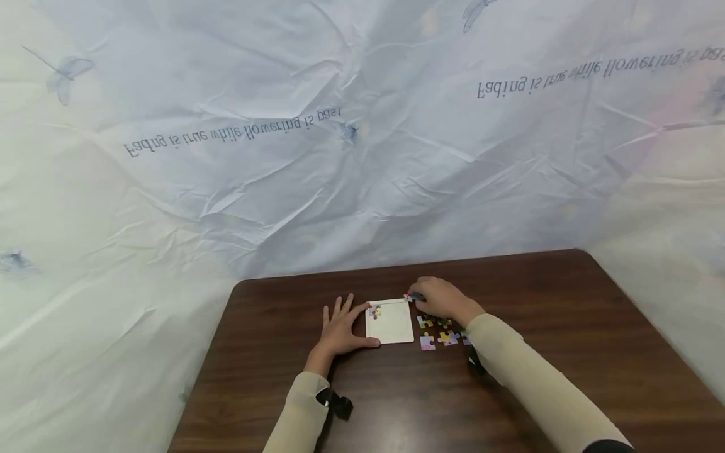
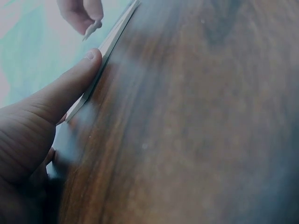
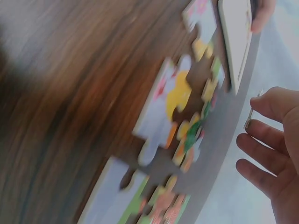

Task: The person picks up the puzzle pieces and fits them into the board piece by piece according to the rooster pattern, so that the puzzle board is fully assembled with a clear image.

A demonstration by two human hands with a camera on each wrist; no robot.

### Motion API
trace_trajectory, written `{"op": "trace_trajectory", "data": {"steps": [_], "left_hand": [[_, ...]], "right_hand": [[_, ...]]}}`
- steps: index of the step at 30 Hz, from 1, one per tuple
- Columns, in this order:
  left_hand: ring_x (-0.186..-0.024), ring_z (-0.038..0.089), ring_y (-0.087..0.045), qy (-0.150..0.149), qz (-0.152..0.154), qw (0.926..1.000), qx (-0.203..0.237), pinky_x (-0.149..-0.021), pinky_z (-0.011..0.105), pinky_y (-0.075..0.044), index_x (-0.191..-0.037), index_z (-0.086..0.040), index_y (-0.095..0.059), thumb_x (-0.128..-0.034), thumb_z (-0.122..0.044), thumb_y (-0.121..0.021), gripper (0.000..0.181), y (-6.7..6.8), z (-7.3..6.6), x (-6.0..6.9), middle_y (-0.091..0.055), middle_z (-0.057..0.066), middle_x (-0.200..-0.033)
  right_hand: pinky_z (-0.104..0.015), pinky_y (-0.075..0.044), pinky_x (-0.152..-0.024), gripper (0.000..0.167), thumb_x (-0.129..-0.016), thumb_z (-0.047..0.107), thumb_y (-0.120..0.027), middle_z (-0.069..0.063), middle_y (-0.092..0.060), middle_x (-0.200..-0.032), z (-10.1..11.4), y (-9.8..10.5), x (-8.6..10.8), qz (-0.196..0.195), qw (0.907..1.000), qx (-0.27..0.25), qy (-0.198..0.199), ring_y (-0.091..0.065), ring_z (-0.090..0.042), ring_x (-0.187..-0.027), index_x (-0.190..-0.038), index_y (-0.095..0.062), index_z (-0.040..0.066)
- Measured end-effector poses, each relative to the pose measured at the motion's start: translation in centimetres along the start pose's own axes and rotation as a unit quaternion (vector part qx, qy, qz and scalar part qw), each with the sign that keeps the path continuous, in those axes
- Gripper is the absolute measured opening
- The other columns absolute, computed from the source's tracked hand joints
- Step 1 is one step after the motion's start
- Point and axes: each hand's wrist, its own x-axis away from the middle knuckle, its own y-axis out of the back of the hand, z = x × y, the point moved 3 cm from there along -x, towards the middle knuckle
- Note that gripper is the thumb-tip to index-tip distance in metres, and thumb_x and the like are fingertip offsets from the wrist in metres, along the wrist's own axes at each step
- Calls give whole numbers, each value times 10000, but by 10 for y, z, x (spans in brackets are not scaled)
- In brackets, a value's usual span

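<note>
A square white puzzle tray (image 1: 391,327) lies on the table with one puzzle piece (image 1: 375,311) in its upper left corner. My left hand (image 1: 341,333) is spread at the tray's left side, index finger at the upper left corner and thumb at the lower edge. In the left wrist view, that thumb (image 2: 79,77) rests along the tray's edge. Thumb and index finger of my right hand (image 1: 443,298) pinch a puzzle piece (image 3: 250,114) above the tray's upper right corner. The right wrist view shows this piece edge-on, its picture hidden.
Loose puzzle pieces (image 1: 447,338), several of them, lie right of the tray, partly under the right hand and sleeve. The brown wooden table (image 1: 396,402) ends at the back against a hanging pale printed sheet (image 1: 368,207).
</note>
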Motion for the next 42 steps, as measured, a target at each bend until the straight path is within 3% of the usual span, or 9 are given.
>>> {"op": "trace_trajectory", "data": {"steps": [12,19,25,33,42], "left_hand": [[-1593,506,-64,-335,181,9992,140,-1220,741,22,-1626,-251,-450,-781,-665,-858,1026,16,23,-40,-174,200,-1743],[-1595,502,-58,-298,194,9992,163,-1218,743,29,-1630,-260,-445,-764,-732,-826,1057,13,27,-37,-168,191,-1746],[-1598,494,-52,-313,191,9992,134,-1221,737,36,-1629,-263,-445,-784,-667,-854,1022,13,23,-36,-171,188,-1747],[-1600,487,-56,-206,189,9995,120,-1224,733,31,-1635,-259,-434,-793,-650,-858,1020,9,18,-27,-166,188,-1747],[-1598,492,-58,-214,116,9997,91,-1223,738,19,-1633,-255,-439,-789,-647,-863,1022,7,16,-24,-168,190,-1746]], "right_hand": [[-465,-585,-884,251,-1022,96,-684,-98,-688,-1213,8,-5,-46,16,9996,-199,-183,-680,-275,-1053,-1266,-745,87],[-451,-590,-899,252,-1023,99,-691,-111,-696,-1251,19,-10,-51,100,9994,-318,-91,-685,-282,-1103,-1266,-753,74],[-446,-595,-873,237,-1001,65,-702,-115,-708,-1214,28,-13,-54,134,9994,-316,-20,-692,-281,-1073,-1229,-770,61],[-423,-600,-862,222,-1021,102,-703,-104,-708,-1192,36,-30,-54,260,9994,-6,234,-697,-254,-1049,-1232,-769,81],[-423,-607,-838,227,-998,50,-703,-110,-713,-1135,41,-33,-53,185,9991,111,353,-702,-260,-1001,-1213,-778,49]]}}
